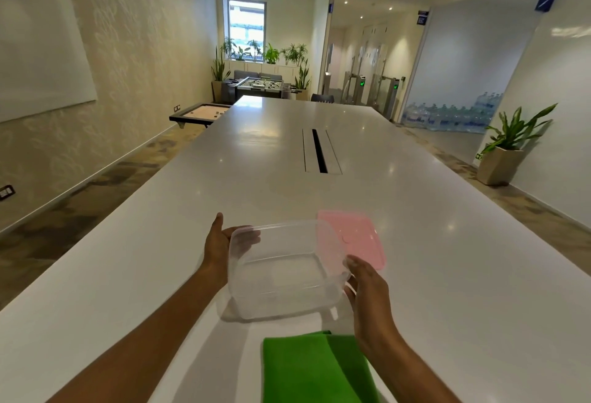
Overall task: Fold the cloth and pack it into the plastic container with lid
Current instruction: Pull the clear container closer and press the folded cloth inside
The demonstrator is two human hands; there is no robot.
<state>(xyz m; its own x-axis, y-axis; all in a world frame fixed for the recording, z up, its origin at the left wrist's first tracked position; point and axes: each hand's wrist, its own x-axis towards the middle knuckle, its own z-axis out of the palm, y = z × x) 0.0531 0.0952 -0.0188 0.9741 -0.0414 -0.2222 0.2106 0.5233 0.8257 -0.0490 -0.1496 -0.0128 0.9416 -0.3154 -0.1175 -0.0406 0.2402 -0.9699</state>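
A clear plastic container (284, 274) with nothing inside is tilted just above the white table (447, 274). My right hand (364, 287) grips its right rim between thumb and fingers. My left hand (220, 242) is at its far left corner, fingers spread, partly seen through the plastic; whether it touches the wall I cannot tell. A pink lid (355, 236) lies flat on the table just behind the container's right side. A folded green cloth (310, 367) lies at the near table edge, below the container and partly under my right forearm.
A cable slot (319, 155) runs along the middle of the long table, beyond the container. A potted plant (502, 150) stands on the floor to the right. A game board (201, 113) and a foosball table (262, 84) are far back.
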